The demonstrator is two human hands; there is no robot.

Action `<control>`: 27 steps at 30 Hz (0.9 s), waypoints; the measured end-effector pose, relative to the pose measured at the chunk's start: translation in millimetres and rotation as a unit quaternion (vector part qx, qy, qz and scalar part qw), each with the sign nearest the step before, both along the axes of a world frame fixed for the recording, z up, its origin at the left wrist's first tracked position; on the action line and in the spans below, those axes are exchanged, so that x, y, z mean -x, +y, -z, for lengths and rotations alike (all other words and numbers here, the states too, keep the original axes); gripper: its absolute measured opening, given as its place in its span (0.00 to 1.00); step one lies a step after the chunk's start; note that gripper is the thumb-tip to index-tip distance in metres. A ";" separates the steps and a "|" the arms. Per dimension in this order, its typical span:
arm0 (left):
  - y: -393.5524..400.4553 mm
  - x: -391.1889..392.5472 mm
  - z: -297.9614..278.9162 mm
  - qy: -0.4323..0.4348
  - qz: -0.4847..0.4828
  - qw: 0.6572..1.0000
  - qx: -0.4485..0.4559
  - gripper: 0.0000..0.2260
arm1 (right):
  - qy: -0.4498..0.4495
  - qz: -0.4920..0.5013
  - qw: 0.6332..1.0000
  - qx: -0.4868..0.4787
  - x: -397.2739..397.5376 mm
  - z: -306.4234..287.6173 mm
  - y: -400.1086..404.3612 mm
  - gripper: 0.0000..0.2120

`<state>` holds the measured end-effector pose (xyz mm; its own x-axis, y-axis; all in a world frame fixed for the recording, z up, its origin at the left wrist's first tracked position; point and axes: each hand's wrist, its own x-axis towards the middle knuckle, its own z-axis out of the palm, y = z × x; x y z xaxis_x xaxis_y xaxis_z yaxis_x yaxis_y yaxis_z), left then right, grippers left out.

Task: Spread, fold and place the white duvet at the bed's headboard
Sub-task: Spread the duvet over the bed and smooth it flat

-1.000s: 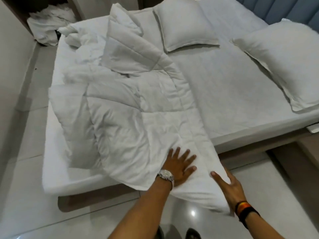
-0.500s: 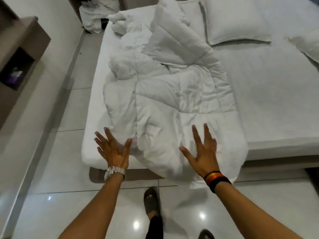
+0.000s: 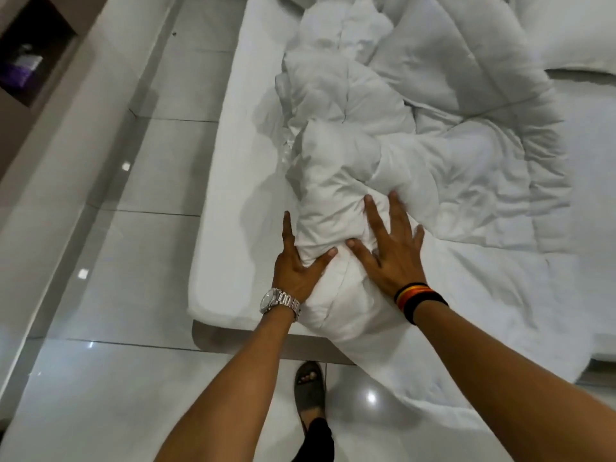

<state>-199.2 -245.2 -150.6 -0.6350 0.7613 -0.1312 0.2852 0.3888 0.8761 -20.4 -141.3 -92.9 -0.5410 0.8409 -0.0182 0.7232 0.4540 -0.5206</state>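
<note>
The white duvet (image 3: 433, 168) lies crumpled in thick folds across the near corner of the bed (image 3: 230, 195), and one edge hangs over the bed's side toward the floor. My left hand (image 3: 296, 265), with a metal watch on the wrist, clasps a bunched fold of the duvet between thumb and fingers. My right hand (image 3: 390, 251), wearing dark and orange wristbands, lies flat on the same bunch with its fingers spread. The headboard is out of view.
A white pillow (image 3: 573, 31) shows at the top right. Glossy pale floor tiles (image 3: 140, 261) run along the bed's left side beside a wall niche (image 3: 30, 61) holding a purple item. My sandalled foot (image 3: 310, 385) stands by the bed base.
The view has shifted left and closer to the bed's corner. Both hands moved from hovering with spread fingers onto the bunched duvet, and the left one has closed around a fold.
</note>
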 end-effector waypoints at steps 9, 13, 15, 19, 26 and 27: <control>-88.3 -12.5 -68.4 0.035 -0.050 0.998 0.015 0.37 | -0.020 -0.007 0.999 0.038 -6.7 -24.2 -49.1 0.36; -175.8 -33.4 -86.2 0.081 -0.128 0.981 0.123 0.40 | -0.005 -0.045 0.998 0.037 -17.2 -35.0 -112.0 0.36; -219.4 -46.5 -79.1 0.046 -0.155 0.964 0.209 0.46 | -0.012 -0.063 0.997 0.051 -26.9 -30.3 -150.8 0.35; -285.2 -49.2 -60.8 -0.021 -0.155 0.901 0.404 0.55 | -0.055 -0.087 0.990 0.096 -54.4 -11.5 -216.2 0.35; -231.2 5.5 -56.0 0.008 -0.136 0.963 0.231 0.44 | -0.048 -0.038 0.996 0.072 -26.9 -11.2 -181.9 0.37; -206.1 16.2 -54.3 0.008 -0.119 0.972 0.203 0.42 | -0.047 -0.026 0.996 0.069 -15.0 -8.2 -166.3 0.37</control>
